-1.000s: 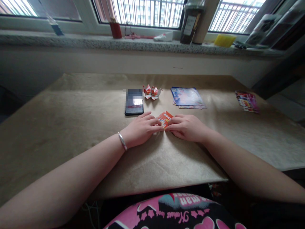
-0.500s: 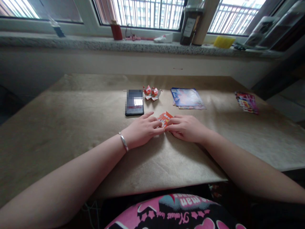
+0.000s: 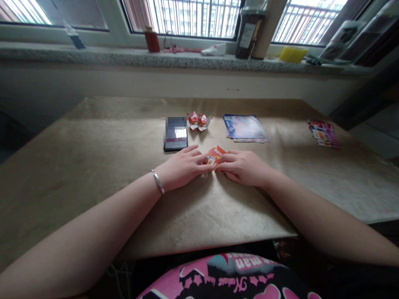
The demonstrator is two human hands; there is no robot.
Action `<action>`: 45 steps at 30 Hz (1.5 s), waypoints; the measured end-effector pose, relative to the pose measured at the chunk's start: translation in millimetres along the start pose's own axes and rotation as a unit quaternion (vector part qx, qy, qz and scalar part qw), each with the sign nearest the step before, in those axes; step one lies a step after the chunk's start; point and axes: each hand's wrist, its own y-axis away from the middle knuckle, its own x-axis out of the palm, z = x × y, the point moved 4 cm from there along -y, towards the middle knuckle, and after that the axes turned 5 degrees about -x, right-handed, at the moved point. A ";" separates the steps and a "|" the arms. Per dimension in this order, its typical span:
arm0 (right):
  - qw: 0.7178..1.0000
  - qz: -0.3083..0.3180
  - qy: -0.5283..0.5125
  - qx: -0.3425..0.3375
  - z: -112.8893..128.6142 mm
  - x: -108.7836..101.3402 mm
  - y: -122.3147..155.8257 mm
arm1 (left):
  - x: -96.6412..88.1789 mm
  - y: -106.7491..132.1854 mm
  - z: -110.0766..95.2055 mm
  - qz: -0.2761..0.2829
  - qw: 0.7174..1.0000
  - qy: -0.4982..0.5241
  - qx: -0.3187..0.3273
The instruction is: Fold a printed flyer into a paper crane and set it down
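A small orange-red piece of printed paper (image 3: 216, 154), folded to a compact shape, lies on the table between both hands. My left hand (image 3: 185, 168), with a silver bracelet at the wrist, has its fingertips on the paper's left side and lower corner. Across from it, my right hand (image 3: 245, 167) has its thumb and fingers closed on the right edge. Fingers cover parts of the paper's edges. Just beyond the hands stand two folded red-and-white paper figures (image 3: 198, 121), next to a dark phone (image 3: 176, 135) lying flat.
Blue printed sheets (image 3: 245, 126) lie stacked behind my right hand. Several pink-and-purple printed papers (image 3: 323, 133) rest at the table's right. The stone windowsill (image 3: 124, 57) at the back holds a red container (image 3: 152, 40), a dark bottle (image 3: 247, 35) and a yellow object (image 3: 293, 54).
My left hand has slid slightly left along the paper, uncovering a bit more of its printed face. My right hand has barely moved.
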 end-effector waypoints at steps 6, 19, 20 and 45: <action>1.000 -0.001 -0.004 0.000 0.8 -0.7 -0.4 | 0.2 1.3 0.7 -0.004 1.000 -0.001 0.002; 1.000 0.009 0.006 0.004 0.3 -0.4 1.3 | -2.4 2.8 8.6 0.005 1.000 0.008 0.006; 1.000 0.010 0.005 0.005 0.3 -0.6 1.4 | -2.4 3.0 8.7 0.005 1.000 0.011 0.005; 1.000 0.005 0.007 -0.006 -0.9 1.6 5.0 | -15.9 12.6 18.6 0.079 0.995 0.024 -0.052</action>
